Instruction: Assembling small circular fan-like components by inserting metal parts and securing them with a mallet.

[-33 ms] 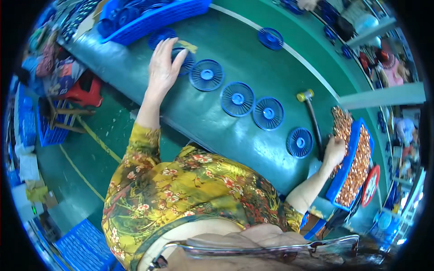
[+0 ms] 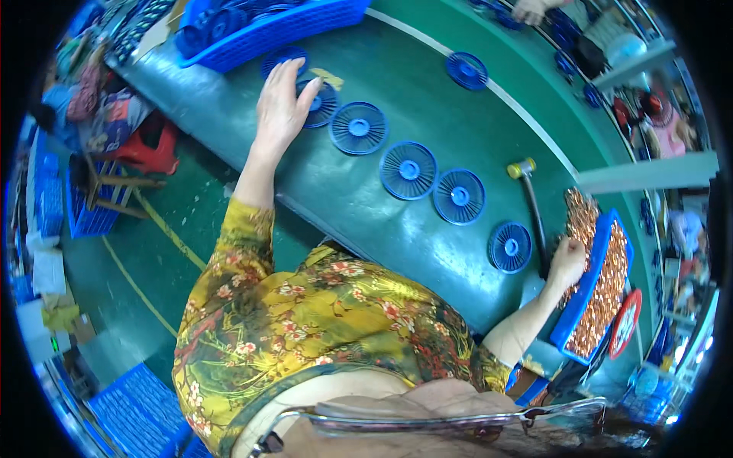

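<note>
My left hand is over the far-left end of a row of round blue slotted discs, its thumb apart from the fingers. Beneath and beside it is one disc, partly covered by the hand, with another disc behind the fingertips. Further along the row lie a disc, a touching pair and a lone disc. At the right, my right hand has its fingers closed at the edge of a loose pile of small copper-coloured pieces; what they pinch is hidden.
A long blue tray of copper pieces sits right of my right hand. Left of it lies a mallet with a yellow head. A blue crate full of blue parts stands at the far left. One disc lies apart, far back.
The whole view has shifted slightly, with the table's things now a little further right. My hands keep nearly the same places over the disc and at the copper pile.
</note>
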`<action>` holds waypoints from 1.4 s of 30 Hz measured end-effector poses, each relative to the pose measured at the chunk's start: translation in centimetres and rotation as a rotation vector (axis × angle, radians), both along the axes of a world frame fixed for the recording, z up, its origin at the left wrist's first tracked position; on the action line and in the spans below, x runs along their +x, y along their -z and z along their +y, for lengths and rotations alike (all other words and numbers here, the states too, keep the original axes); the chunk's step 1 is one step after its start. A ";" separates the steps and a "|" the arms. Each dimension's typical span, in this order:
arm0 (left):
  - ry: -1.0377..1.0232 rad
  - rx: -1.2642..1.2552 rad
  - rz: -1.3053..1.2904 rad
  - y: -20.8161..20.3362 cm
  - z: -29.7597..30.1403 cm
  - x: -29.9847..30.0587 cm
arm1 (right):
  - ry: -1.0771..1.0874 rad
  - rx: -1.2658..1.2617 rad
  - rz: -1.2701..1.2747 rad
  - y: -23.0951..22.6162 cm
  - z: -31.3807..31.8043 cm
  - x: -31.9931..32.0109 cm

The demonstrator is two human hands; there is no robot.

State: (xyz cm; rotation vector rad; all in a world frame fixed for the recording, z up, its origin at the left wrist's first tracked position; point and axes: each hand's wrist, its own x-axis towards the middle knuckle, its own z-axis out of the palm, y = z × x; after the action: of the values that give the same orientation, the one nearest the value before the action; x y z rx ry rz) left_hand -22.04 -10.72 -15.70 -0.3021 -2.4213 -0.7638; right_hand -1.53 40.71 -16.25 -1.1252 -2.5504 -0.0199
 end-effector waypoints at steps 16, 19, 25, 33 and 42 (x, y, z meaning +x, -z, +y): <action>-0.431 -0.308 -0.302 2.1 -5.6 -8.0 | -0.905 -0.160 0.546 -4.9 -15.1 -3.8; -0.533 -0.292 -0.432 2.0 -5.9 -8.3 | -0.956 -0.090 0.575 -4.9 -15.6 -3.3; -0.625 -0.135 -0.255 1.7 -6.5 -7.5 | -1.014 -0.023 0.619 -5.1 -17.0 -2.5; -0.048 0.467 0.126 -2.1 4.5 4.5 | -1.217 0.031 0.653 -5.7 -19.9 -2.5; 0.601 1.019 -0.480 -2.3 12.0 11.5 | -1.343 0.050 0.679 -5.9 -23.5 -4.0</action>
State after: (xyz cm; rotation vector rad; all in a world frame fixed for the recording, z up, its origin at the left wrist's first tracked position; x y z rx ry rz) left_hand -10.57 1.33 -13.39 -0.4524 -1.9607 -2.4075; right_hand -5.55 17.24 -10.38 0.6541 -2.1186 0.5126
